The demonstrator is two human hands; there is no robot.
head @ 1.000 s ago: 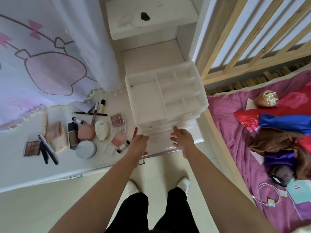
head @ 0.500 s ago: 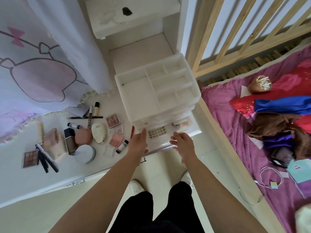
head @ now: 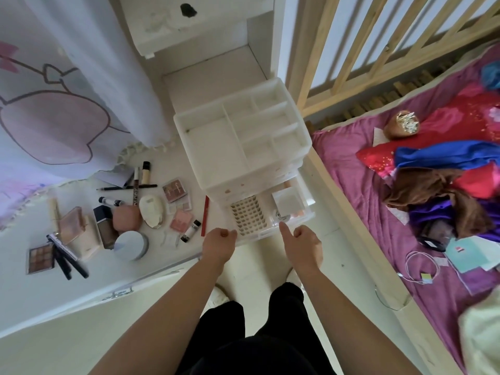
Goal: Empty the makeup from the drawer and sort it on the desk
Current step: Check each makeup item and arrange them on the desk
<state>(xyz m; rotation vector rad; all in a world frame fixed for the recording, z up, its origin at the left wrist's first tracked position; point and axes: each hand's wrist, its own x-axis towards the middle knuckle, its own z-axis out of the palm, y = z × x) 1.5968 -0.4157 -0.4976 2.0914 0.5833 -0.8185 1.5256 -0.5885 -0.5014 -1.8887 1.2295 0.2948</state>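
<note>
At the clear plastic drawer (head: 266, 232) front, left hand (head: 217, 244) fingers curled on it, right hand (head: 303, 246) forefinger straight against it.

Bright soft daylight, faint shadows, wide-angle edge distortion, slight motion blur

White is being shown on makeup organizer (head: 211, 147), red on lip pencil (head: 204, 216), pink on round compact (head: 126, 219), magenta on bedspread (head: 351, 171), pink cartoon print on curtain (head: 54, 125).
</note>
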